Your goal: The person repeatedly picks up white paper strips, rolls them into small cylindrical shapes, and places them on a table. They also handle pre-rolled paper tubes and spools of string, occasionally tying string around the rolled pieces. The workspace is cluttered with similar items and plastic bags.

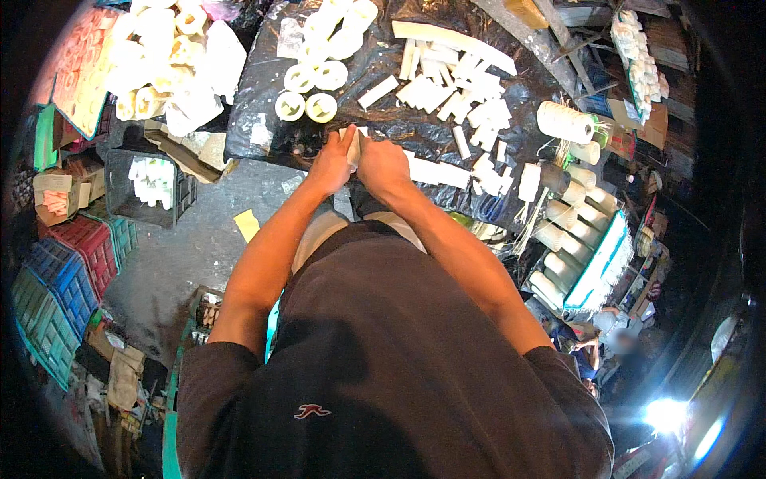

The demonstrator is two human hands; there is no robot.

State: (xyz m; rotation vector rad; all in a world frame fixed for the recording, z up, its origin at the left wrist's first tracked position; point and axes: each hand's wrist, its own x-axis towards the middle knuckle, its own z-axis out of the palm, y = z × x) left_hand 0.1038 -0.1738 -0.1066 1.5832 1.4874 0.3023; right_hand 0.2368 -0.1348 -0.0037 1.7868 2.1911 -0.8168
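My left hand and my right hand come together at the near edge of a table covered in dark plastic sheeting. Both are closed around a small pale, wax-like piece, its shape mostly covered by the fingers. Just beyond my left hand stand short, hollow white cylinders. To the right of my right hand lies a row of white blocks. Farther back is a heap of white sticks and chunks, with a long curved pale strip behind it.
At the right edge of the table are a large white spool of string and a rack of pale cylinders. On the left are a black crate, stacked coloured crates and bagged white tubes. Another person is at lower right.
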